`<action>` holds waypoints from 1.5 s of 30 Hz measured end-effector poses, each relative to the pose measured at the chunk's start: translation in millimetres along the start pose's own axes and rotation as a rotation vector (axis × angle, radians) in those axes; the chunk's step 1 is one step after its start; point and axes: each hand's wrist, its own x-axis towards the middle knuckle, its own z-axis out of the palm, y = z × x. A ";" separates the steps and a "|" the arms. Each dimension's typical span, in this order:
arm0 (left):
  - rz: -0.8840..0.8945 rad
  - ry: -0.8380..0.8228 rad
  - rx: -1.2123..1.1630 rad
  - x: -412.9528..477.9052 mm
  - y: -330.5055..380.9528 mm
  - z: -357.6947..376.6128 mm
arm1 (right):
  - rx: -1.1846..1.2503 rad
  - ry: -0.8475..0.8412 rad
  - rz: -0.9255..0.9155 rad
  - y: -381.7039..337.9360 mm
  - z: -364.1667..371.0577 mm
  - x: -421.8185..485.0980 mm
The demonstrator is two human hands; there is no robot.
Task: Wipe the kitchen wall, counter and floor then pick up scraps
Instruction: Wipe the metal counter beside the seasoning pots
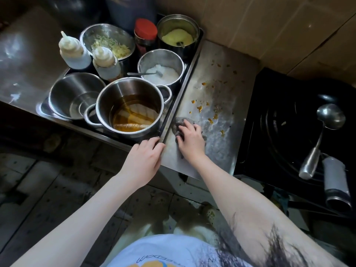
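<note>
Right grip [190, 140] spread, pressing rag [176, 124] flat on counter [221, 149]. Scraps [200, 108] scattered at 1 o'clock of rag. Left grip [143, 160] relaxed, fingers resting on tray [189, 74] corner, 9 o'clock of rag.

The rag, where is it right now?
In the head view, the grey rag lies near the centre on the steel counter, pressed under the right hand, just right of the pot of oil, with orange scraps beyond it.
</note>
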 end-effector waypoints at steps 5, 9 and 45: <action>0.037 0.008 -0.033 5.4 2.7 1.0 | -0.003 0.045 0.053 13.9 -7.6 9.6; 0.085 -0.010 -0.055 15.1 18.8 6.7 | 0.047 0.171 0.309 50.7 -28.0 5.0; -0.015 -0.048 0.006 42.2 45.9 21.0 | -0.033 0.153 0.350 105.4 -64.4 57.2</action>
